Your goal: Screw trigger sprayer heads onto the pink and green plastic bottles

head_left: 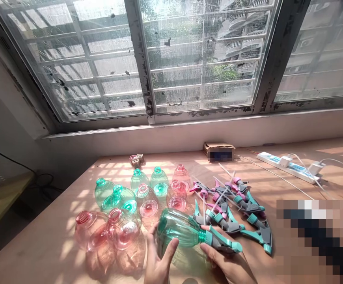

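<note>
A green clear spray bottle (179, 228) lies tilted on its side between my hands, its grey and teal trigger head (223, 241) seated on the neck and pointing right. My left hand (161, 254) wraps the bottle's base end, thumb on the near side. Around the collar and trigger head closes my right hand (221, 256). Left of the hands stand open-necked pink bottles (124, 232) and green bottles (159, 183), several in all. To the right is a pile of loose trigger heads (227, 205), some teal and some pink, with thin white dip tubes.
At the back of the wooden table (59, 232) sit a small cardboard box (219, 152) and a few little blocks (136, 159). A white power strip (288, 167) with plugs and cords lies back right. A window (201, 59) rises behind; the right front is pixelated.
</note>
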Motion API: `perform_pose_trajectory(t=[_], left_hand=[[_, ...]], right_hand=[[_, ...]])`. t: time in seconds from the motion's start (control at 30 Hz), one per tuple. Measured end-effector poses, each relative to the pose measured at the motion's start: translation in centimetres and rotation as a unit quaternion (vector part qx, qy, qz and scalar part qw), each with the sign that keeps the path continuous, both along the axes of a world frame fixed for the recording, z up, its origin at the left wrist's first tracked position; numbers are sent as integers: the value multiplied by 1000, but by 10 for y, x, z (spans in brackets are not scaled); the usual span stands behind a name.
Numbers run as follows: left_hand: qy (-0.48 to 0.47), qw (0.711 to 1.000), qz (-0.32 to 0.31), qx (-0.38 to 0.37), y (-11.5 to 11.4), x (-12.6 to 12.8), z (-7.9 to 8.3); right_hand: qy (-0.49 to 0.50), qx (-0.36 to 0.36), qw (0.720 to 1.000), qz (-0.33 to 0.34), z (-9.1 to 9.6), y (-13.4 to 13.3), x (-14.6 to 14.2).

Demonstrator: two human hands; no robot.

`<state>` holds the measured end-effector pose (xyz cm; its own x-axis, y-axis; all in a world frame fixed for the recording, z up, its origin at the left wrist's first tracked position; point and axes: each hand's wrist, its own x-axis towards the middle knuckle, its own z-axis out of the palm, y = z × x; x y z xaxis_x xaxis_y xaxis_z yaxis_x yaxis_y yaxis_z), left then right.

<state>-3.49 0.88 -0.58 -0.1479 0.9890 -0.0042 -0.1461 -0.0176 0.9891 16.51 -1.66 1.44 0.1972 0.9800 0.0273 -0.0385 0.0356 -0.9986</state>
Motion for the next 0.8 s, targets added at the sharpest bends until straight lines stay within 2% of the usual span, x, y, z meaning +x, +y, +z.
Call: perform_pose_trajectory(t=[0.2, 0.3, 0.43, 0.6, 0.8], left_hand=[[-45, 999, 3, 28, 3, 7, -6], [-40, 998, -15, 43, 4, 7, -8], [-42, 997, -33, 49, 2, 6, -8], [-58, 998, -16, 36, 1, 7, 0], [-65, 997, 18, 26, 1, 6, 4]], right_hand=[[64, -17, 997, -39, -20, 5, -6], [95, -20, 995, -31, -29, 7, -7], [107, -4, 993, -45, -28, 6, -10], [120, -18, 992, -44, -21, 4, -15], [110, -25, 993, -46, -33, 5, -14]])
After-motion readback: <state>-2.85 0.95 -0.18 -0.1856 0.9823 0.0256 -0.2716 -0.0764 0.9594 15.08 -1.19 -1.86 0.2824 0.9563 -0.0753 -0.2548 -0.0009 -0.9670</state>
